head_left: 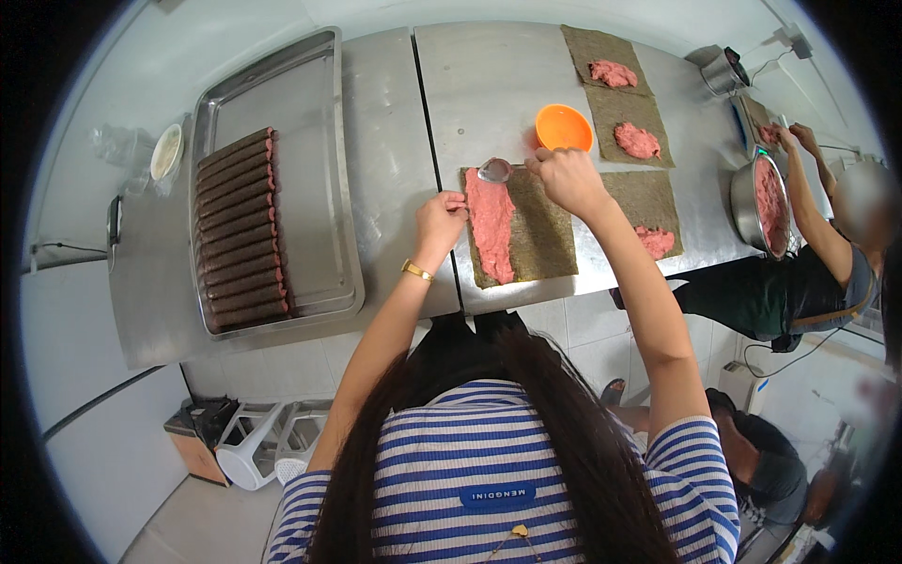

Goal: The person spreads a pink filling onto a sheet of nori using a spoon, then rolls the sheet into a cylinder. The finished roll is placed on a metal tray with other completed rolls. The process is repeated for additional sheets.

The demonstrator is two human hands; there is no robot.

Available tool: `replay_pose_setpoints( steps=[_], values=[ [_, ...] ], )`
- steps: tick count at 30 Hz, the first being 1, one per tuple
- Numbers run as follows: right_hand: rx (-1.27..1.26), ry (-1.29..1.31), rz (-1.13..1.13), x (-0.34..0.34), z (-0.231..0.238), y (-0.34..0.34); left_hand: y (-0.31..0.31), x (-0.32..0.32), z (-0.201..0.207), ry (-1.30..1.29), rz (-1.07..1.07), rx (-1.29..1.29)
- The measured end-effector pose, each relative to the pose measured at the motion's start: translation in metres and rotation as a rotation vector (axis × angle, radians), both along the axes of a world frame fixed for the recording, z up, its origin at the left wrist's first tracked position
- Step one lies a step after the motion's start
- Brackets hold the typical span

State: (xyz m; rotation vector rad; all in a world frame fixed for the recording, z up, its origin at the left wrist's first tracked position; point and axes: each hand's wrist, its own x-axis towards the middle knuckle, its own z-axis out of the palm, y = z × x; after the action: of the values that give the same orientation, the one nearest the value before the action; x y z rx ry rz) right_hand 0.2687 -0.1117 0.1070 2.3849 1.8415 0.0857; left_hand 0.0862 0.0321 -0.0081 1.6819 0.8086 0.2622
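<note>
In front of me a dark green seaweed sheet point(543, 235) lies on the steel table. Pink minced meat point(490, 230) is spread in a strip along its left side. My right hand point(569, 179) is closed round the handle of a metal spoon point(495, 170), whose bowl rests at the strip's far end. At the sheet's left edge, my left hand point(442, 224) has its fingertips pinched on the edge. Just beyond my right hand stands an orange bowl point(564, 128). More seaweed sheets point(639, 193), each with a lump of meat, lie to the right.
On the left a large steel tray point(319, 188) holds a row of several dark seaweed rolls point(240, 235). A steel basin point(747, 211) of minced meat stands at the right end, beside a co-worker's arms point(813, 193). White stools point(249, 446) are below the table.
</note>
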Motion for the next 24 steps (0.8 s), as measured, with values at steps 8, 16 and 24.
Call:
replay_pose_setpoints(
  steps=[8,16,24],
  values=[
    [-0.086,0.010,-0.097,0.004,0.026,0.000,0.001,0.000,0.007,0.035,-0.015,0.058],
    [0.091,0.063,0.056,-0.019,0.007,-0.020,0.000,0.001,0.013,0.050,-0.020,0.030],
    [-0.016,0.038,-0.033,0.005,-0.008,-0.010,-0.001,0.000,0.015,0.043,-0.017,0.016]
  ],
)
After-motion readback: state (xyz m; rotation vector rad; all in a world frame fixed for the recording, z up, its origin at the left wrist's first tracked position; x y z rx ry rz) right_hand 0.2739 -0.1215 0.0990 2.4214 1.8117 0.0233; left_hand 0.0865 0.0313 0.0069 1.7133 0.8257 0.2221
